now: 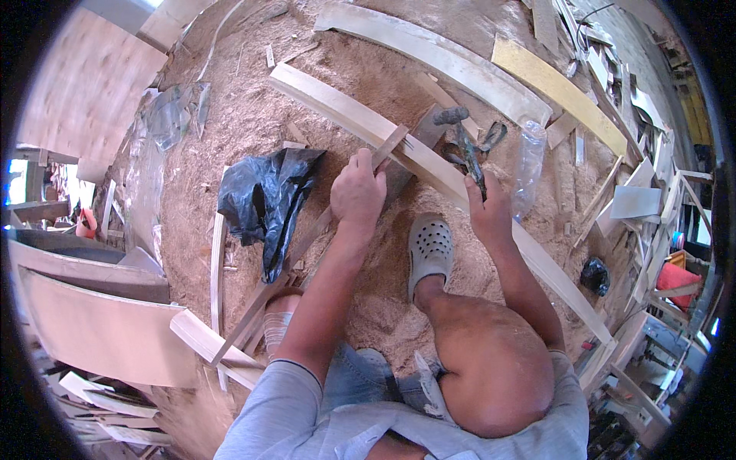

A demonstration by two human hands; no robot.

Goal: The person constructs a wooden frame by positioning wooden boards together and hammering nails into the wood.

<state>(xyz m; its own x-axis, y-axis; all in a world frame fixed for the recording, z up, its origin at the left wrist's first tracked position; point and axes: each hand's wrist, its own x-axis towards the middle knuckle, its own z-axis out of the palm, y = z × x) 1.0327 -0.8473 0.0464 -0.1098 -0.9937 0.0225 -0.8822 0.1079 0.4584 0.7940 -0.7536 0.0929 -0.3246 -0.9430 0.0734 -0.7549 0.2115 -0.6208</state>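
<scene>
My left hand (358,190) is closed around a thin wooden strip (391,144), whose upper end rests across a long pale timber (337,107). From there the strip slants down to the lower left, past my left forearm. My right hand (489,205) grips a hammer (464,138) by its handle, with the dark head raised up and away from me, right of the strip's end. The timber runs diagonally below both hands, from upper left to lower right. Under it, near the strip, lies a darker board (422,138).
A black plastic bag (268,201) lies left of my left hand. Clear plastic bottle (529,165) and dark strap (494,136) lie right of the hammer. Curved white board (437,52) and yellow board (556,92) lie beyond on sawdust. My shoe (431,249) stands between my arms.
</scene>
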